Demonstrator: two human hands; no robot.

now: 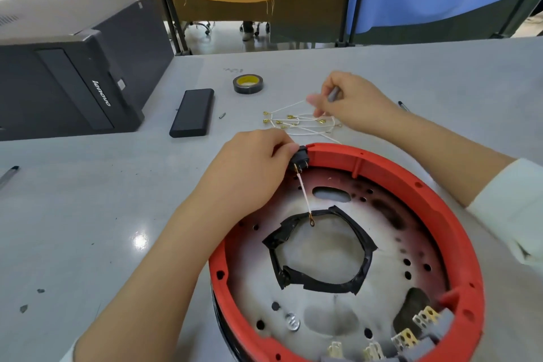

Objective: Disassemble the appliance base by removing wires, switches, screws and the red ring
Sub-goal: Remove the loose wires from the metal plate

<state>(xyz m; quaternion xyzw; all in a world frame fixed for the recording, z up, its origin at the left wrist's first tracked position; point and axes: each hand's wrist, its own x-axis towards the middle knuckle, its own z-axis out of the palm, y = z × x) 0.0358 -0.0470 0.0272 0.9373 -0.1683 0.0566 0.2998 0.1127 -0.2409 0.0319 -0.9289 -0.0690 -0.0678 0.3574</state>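
Here the base [346,258] lies open side up on the grey table [88,214], at the near right of the view, its red ring [390,167] encircling a scorched metal plate [332,244] with a tape-edged central opening. The left hand [249,167] grips a black switch [300,159] seated at the ring's far-left edge, fingers curled round it. From the switch one white wire [305,197] runs toward the viewer and slightly right, its long axis pointing at the centre and ending in a ring terminal over the opening. The right hand [346,103], beyond the ring, pinches another white wire between thumb and forefinger and also grasps a grey tool shaft [334,94] in its curled fingers. Below that hand a loose heap of wires [296,123] with brass terminals rests on the table. Farther back sit a tape roll [248,84], a flat black case [192,112] and a black computer tower [73,67].
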